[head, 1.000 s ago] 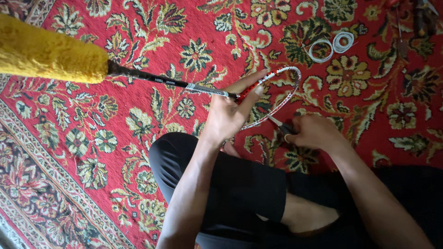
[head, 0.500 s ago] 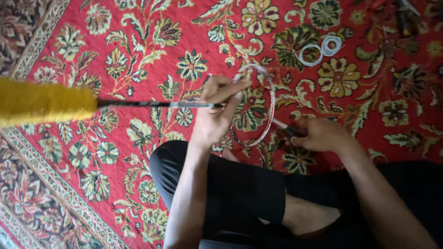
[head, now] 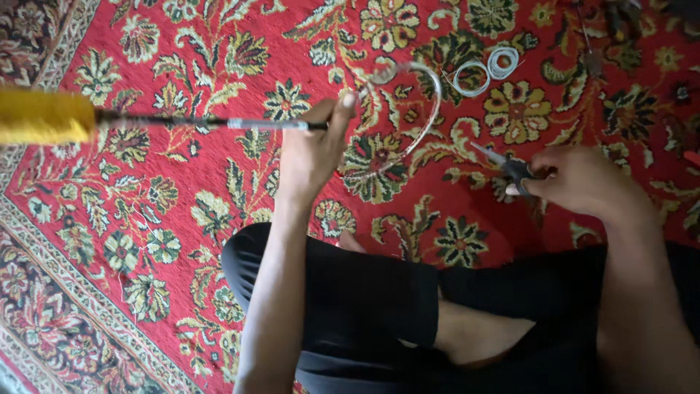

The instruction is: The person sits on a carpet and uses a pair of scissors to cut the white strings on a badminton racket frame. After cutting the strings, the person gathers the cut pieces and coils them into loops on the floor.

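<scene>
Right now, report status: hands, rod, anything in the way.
Left hand grips rod, wire loop at its end. Right hand holds pliers. Nothing between them.

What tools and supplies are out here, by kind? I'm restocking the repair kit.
Racket with yellow grip and black shaft: 1
Dark-handled scissors: 1
White coiled string rings: 2
Clear curved string loop: 1
Total: 5

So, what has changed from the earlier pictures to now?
The right hand with the scissors moved away from the white looped cord, to the right. The left hand stayed closed on the thin rod with the yellow end. The cord coils remained on the red carpet.
</scene>
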